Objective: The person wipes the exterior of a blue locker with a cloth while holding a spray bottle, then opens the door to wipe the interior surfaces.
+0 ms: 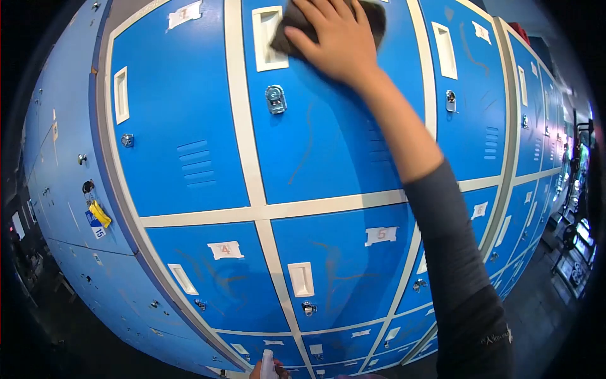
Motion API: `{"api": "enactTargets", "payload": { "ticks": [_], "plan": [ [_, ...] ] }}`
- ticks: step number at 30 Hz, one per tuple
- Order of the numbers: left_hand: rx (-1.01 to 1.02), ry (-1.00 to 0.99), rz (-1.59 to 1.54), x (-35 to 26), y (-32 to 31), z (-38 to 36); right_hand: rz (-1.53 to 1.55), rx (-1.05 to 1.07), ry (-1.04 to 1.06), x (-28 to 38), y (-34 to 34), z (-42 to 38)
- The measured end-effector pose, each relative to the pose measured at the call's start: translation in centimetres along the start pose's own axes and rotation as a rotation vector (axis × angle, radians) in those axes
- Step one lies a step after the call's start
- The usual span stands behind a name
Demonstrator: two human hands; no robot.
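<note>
My right hand (341, 44) presses a dark cloth (374, 22) flat against the upper part of a blue locker door (322, 139), its fingers spread over it. The cloth lies beside the door's white recessed handle (270, 39) and partly covers its edge. Below the handle is a metal lock (275, 100). Faint smears run down this door. At the bottom edge my left hand (257, 371) is wrapped round a white bottle, apparently a spray bottle (268, 363); only its top shows, and most of that hand is out of view.
Neighbouring locker doors carry number labels, such as 4 (225, 250) and 5 (381, 235), and show smudges. Metal locks stick out from the doors. On the left, a yellow key tag (100, 215) hangs from a lighter blue locker (69, 183). Gym-like equipment (576, 234) stands far right.
</note>
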State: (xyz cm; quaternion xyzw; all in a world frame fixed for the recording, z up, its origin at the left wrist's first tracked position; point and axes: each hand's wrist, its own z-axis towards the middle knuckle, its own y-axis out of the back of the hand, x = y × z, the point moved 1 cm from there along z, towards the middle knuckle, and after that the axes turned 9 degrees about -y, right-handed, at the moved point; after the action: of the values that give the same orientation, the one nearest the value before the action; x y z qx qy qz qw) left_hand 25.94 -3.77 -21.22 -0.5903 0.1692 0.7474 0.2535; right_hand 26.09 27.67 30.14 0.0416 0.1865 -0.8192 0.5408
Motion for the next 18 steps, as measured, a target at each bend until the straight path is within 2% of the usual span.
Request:
{"api": "enactTargets", "payload": {
  "ticks": [2,3,6,8,10,12,14,18],
  "plan": [
    [-0.077,0.201,-0.213,-1.1,-0.8,-0.1,-0.003,-0.017,-0.025,-0.1,1.4,-5.4],
    [-0.118,0.298,-0.318,-1.4,-1.1,0.0,0.011,0.068,-0.025,0.5,3.0,-8.0],
    [-0.007,0.045,0.086,0.6,-0.5,0.4,0.053,0.417,0.001,2.5,7.8,-15.4],
    [0.020,0.018,0.179,1.9,-0.3,0.8,0.092,0.620,0.082,3.4,10.4,-19.6],
    [0.043,-0.045,0.227,1.9,-0.7,1.1,0.091,0.665,0.117,2.9,11.3,-21.7],
    [0.068,-0.138,0.235,1.2,-1.2,1.1,0.076,0.661,0.107,1.2,11.1,-20.9],
    [0.095,-0.217,0.323,3.2,-1.0,1.6,0.060,0.559,0.076,-0.5,10.0,-17.5],
    [0.108,-0.266,0.370,4.1,-1.3,1.8,-0.023,0.195,0.073,-5.3,6.0,-8.9]
  ]
}}
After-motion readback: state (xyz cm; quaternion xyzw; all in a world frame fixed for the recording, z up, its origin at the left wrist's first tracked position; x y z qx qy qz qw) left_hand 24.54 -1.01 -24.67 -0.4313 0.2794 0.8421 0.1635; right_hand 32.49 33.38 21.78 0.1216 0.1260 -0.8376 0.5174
